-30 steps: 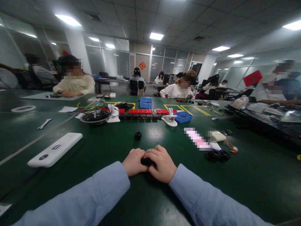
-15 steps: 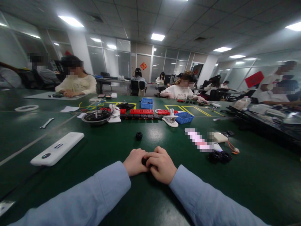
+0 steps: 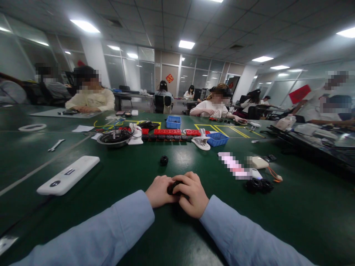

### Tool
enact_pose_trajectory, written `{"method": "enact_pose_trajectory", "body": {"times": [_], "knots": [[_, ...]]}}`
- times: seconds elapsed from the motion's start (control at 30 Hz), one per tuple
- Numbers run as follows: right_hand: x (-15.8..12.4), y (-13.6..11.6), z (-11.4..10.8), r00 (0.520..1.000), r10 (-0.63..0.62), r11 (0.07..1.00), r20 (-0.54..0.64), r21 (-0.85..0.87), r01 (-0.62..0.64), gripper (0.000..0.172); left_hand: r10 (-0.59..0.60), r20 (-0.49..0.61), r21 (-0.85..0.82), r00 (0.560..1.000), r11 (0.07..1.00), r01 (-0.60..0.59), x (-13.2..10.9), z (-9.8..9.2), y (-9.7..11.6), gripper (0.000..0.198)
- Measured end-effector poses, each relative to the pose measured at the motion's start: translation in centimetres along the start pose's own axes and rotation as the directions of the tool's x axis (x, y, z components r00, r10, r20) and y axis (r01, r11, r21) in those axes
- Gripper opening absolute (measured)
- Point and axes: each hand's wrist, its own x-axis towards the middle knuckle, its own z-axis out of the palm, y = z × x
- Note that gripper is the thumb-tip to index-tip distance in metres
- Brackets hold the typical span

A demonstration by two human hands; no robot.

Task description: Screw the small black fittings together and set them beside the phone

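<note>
Both of my hands meet over the green table, close in front of me. Between them is a black wheel-like part (image 3: pixel 173 188), mostly hidden by fingers. My left hand (image 3: pixel 161 191) closes on it from the left. My right hand (image 3: pixel 192 194) curls its fingers over the top and right side of the same part. Just beyond the hands, a small black wheel-like piece (image 3: pixel 164 160) rests on the table. To the right lie more black wheels (image 3: pixel 259 185), side by side.
A white oblong device (image 3: pixel 69 175) and a wrench (image 3: pixel 56 145) lie left. Across the middle stand a metal bowl (image 3: pixel 115 139), a row of red blocks (image 3: pixel 168 132), a white clip stand (image 3: pixel 201 141) and blue bins (image 3: pixel 217 139). Other people sit at the table's far side.
My right fingers have lifted and shifted slightly over the black part, so more of it shows. My left hand stays nearly in place.
</note>
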Motion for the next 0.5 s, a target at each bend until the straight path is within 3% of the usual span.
{"method": "enact_pose_trajectory", "body": {"times": [0.2,0.37,0.5], "knots": [[0.2,0.3,-0.2,0.982,0.144,0.989,-0.124,0.03,-0.142,0.01,0.008,-0.01,-0.005,1.0,1.0,-0.008,-0.1,-0.1,-0.1,0.032],[0.3,2.5,0.5,0.927,0.296,0.955,-0.232,0.069,-0.288,0.034,0.005,-0.002,-0.011,1.0,1.0,-0.005,0.0,-0.2,-0.1,0.035],[0.4,4.5,1.5,0.892,0.381,0.924,-0.244,0.079,-0.373,0.043,0.004,0.003,-0.017,1.0,1.0,-0.004,-0.1,-0.2,0.0,0.036]]}}
